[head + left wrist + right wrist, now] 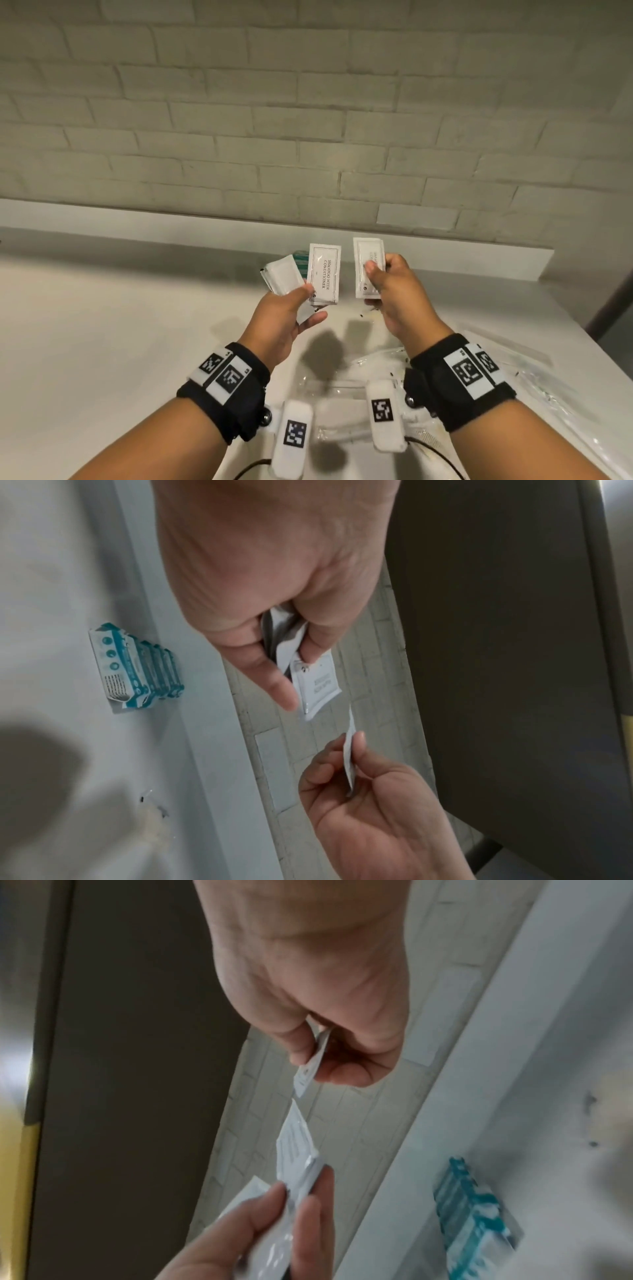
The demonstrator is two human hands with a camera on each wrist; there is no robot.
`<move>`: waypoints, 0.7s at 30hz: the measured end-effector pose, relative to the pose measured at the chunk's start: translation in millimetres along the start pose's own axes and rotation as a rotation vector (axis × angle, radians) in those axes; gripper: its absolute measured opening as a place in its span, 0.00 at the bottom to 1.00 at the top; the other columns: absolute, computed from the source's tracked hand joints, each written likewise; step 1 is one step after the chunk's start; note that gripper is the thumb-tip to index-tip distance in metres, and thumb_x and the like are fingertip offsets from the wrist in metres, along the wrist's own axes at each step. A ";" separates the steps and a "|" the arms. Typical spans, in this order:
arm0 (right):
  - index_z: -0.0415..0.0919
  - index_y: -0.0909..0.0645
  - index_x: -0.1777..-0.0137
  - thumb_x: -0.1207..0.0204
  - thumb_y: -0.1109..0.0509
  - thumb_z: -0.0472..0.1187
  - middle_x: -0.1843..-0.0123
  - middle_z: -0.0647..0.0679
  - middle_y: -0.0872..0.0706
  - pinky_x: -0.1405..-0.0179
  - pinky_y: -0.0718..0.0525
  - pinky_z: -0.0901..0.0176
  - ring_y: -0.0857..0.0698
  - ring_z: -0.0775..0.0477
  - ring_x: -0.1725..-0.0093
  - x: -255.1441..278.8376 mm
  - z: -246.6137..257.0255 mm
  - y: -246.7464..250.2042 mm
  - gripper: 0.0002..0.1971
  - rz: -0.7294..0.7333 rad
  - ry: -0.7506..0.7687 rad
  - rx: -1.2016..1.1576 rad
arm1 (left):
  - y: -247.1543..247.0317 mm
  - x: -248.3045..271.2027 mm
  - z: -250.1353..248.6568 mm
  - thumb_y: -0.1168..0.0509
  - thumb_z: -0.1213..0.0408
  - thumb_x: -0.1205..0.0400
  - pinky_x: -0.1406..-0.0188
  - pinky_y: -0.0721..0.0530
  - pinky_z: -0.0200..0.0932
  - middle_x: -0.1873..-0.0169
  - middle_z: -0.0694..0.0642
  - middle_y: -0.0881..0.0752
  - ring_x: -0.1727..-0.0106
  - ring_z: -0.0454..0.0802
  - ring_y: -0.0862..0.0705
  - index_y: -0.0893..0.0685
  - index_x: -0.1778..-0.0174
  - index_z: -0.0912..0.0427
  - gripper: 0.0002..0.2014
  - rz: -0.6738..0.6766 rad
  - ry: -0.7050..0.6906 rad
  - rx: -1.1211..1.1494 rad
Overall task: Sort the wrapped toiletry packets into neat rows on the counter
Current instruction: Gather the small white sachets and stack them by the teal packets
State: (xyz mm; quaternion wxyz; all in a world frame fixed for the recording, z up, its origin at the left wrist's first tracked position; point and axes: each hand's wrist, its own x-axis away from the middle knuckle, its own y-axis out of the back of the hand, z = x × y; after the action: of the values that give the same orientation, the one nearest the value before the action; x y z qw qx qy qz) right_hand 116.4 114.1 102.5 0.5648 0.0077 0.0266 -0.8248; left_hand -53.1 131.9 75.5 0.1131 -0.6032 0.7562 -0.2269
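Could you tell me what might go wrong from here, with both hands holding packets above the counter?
1. The left hand pinches several fanned-out white packets by their lower ends only; one might slip and drop onto the counter.
2. The right hand holds a look-alike white packet with its label partly covered, so it could be sorted wrongly.
3. The teal packets already form a row; a falling packet could disturb it.

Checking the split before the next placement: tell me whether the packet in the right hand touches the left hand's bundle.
Apart. The head view shows bare counter between the right-hand packet and the left hand's bundle.
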 end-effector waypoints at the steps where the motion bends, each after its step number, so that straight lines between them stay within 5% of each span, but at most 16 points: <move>1: 0.42 0.26 0.43 0.16 0.37 0.37 0.48 0.44 0.14 0.67 0.21 0.58 0.15 0.47 0.56 3.5 -2.9 -1.3 0.05 0.031 -0.016 -0.055 | 0.0 -0.5 0.2 0.36 0.71 0.17 0.62 0.09 0.44 0.56 0.54 0.08 0.58 0.47 0.09 0.17 0.45 0.60 0.07 0.006 -0.003 -0.004; 6: 0.38 0.19 0.39 0.22 0.30 0.32 0.45 0.40 0.09 0.50 0.11 0.47 0.10 0.38 0.46 12.8 -20.2 -13.7 0.12 0.166 -0.033 -0.134 | -5.9 2.7 6.0 0.35 0.69 0.17 0.59 0.09 0.45 0.50 0.58 0.08 0.51 0.51 0.09 0.15 0.40 0.59 0.11 0.130 0.053 -0.056; 9: 0.37 0.20 0.39 0.21 0.32 0.29 0.50 0.43 0.09 0.60 0.11 0.58 0.10 0.45 0.53 8.4 -21.4 -12.8 0.12 0.123 -0.041 -0.139 | -4.0 1.4 7.0 0.36 0.68 0.16 0.55 0.09 0.47 0.46 0.62 0.11 0.49 0.56 0.10 0.16 0.39 0.62 0.11 0.159 0.126 -0.053; 13: 0.41 0.22 0.41 0.22 0.33 0.26 0.50 0.45 0.11 0.59 0.14 0.53 0.11 0.44 0.52 -4.1 -18.1 -0.5 0.14 0.040 -0.055 -0.176 | 6.3 -1.8 4.0 0.42 0.73 0.16 0.52 0.09 0.50 0.42 0.65 0.12 0.45 0.63 0.11 0.20 0.35 0.67 0.15 0.187 0.192 -0.022; 19: 0.37 0.16 0.42 0.27 0.28 0.27 0.51 0.39 0.08 0.56 0.10 0.49 0.09 0.41 0.54 4.6 -13.9 -0.4 0.14 0.358 -0.120 -0.209 | 7.5 -0.7 4.3 0.33 0.68 0.19 0.68 0.13 0.38 0.51 0.59 0.08 0.53 0.57 0.08 0.18 0.37 0.59 0.13 0.188 0.139 -0.252; 21: 0.36 0.14 0.48 0.28 0.27 0.25 0.55 0.40 0.08 0.62 0.09 0.54 0.09 0.43 0.60 7.6 -13.2 -6.2 0.12 0.391 -0.088 -0.143 | 5.0 -0.8 6.9 0.34 0.66 0.18 0.68 0.13 0.37 0.53 0.58 0.08 0.57 0.54 0.09 0.18 0.37 0.59 0.13 0.204 0.140 -0.308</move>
State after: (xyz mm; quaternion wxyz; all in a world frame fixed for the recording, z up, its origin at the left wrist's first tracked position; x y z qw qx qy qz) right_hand 107.6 110.0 89.2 0.7138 -0.0631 0.0583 -0.6950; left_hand -54.1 132.0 67.0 -0.0109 -0.5162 0.8453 -0.1373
